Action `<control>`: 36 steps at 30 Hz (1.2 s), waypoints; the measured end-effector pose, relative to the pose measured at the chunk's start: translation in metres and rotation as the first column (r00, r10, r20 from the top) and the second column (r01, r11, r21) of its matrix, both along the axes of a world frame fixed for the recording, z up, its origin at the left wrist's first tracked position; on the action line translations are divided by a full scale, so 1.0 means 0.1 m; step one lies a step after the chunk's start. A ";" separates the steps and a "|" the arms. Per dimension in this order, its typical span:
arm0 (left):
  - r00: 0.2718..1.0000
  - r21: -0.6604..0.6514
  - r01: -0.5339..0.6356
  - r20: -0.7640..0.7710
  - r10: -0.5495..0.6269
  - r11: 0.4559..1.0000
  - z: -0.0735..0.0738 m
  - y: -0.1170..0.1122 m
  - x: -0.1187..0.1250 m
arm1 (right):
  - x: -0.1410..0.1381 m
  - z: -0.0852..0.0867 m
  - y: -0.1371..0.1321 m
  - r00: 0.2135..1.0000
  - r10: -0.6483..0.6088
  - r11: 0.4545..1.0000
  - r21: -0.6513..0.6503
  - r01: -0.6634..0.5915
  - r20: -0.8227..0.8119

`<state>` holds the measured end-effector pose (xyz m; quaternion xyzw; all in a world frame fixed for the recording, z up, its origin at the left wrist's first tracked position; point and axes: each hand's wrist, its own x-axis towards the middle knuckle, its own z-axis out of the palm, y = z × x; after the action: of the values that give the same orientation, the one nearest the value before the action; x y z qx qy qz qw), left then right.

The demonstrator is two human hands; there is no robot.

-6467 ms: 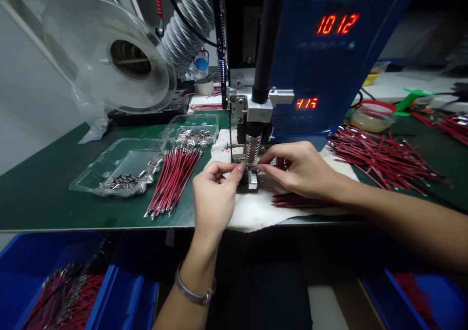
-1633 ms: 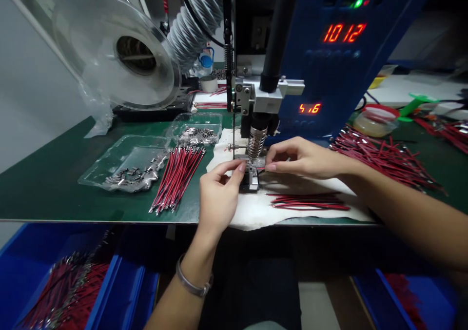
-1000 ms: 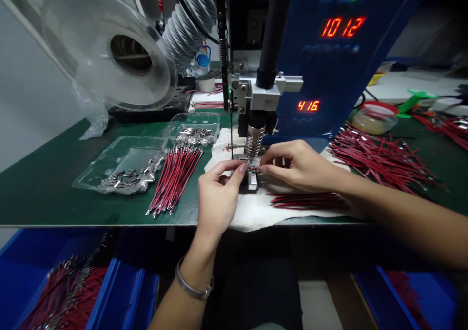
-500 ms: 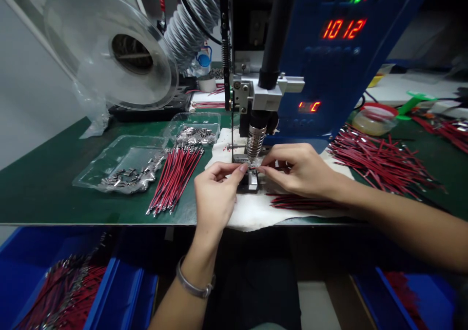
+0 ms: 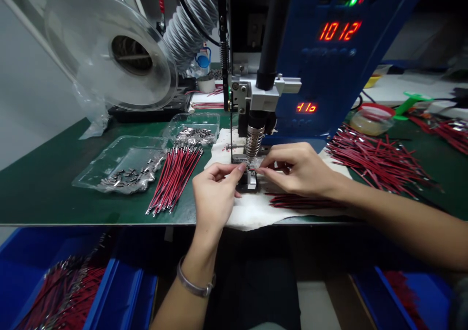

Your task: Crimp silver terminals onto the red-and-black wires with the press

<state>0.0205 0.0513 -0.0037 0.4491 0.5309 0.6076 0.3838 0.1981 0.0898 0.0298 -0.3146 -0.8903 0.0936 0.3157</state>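
Note:
My left hand [image 5: 215, 193] is closed in a pinch at the left side of a small metal fixture [image 5: 251, 181]. What sits between its thumb and forefinger is too small to make out. From the right, my right hand [image 5: 298, 169] pinches a thin red wire [image 5: 255, 169], whose end reaches over the fixture between both hands. Just above stands the soldering head with its coiled spring [image 5: 254, 142], pointing down at the fixture. Under my right hand, several red wires [image 5: 303, 201] lie on a white cloth [image 5: 252, 212].
Left of my hands lie a bundle of red wires with metal ends [image 5: 174, 179] and a clear plastic tray [image 5: 120, 162] of small metal parts. A heap of red wires [image 5: 373, 159] lies right. Behind rises a blue machine [image 5: 329, 71]. Blue bins [image 5: 124, 291] stand below the table edge.
Both hands hold nearly the same pose at the fixture. The machine's lower red display reads differently now. The view has shifted very slightly.

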 end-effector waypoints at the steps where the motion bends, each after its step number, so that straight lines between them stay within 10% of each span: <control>1: 1.000 -0.003 -0.002 -0.001 0.002 1.000 0.00 0.00 0.00 | 0.00 0.00 0.00 1.000 -0.010 1.000 0.004 0.010 -0.002; 36: 1.000 -0.026 0.014 0.012 -0.014 1.000 0.02 -0.01 0.00 | -0.05 -0.02 -0.03 0.992 -0.125 0.990 -0.068 0.123 -0.016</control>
<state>0.0208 0.0500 -0.0017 0.4443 0.5335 0.6003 0.3971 0.1931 0.0870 0.0282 -0.3788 -0.8621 0.1069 0.3193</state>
